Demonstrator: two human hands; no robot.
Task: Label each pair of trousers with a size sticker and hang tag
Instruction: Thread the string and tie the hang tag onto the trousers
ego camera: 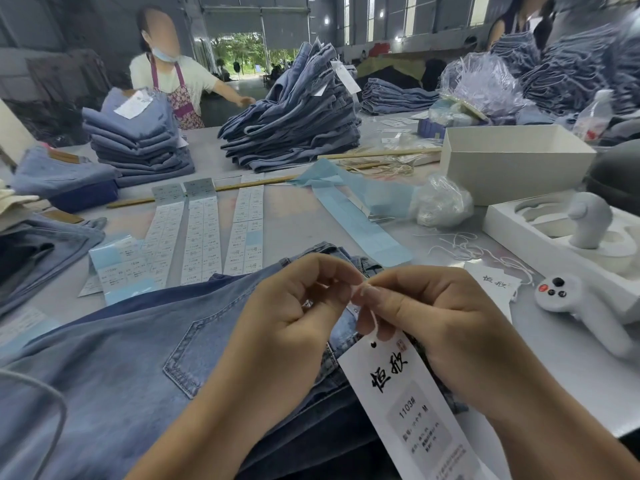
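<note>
Meanwhile both hands, left hand (294, 306) and right hand (436, 323), pinch the thin white string (372, 315) of a white paper hang tag (412, 410) over pale blue denim trousers (121, 358); a slip could undo the tie.

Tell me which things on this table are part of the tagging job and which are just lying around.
Job: left hand and right hand pinching the white string; hang tag; jeans; sticker strips; spare tag.

Lying about: white controller, open box, water bottle.
</note>
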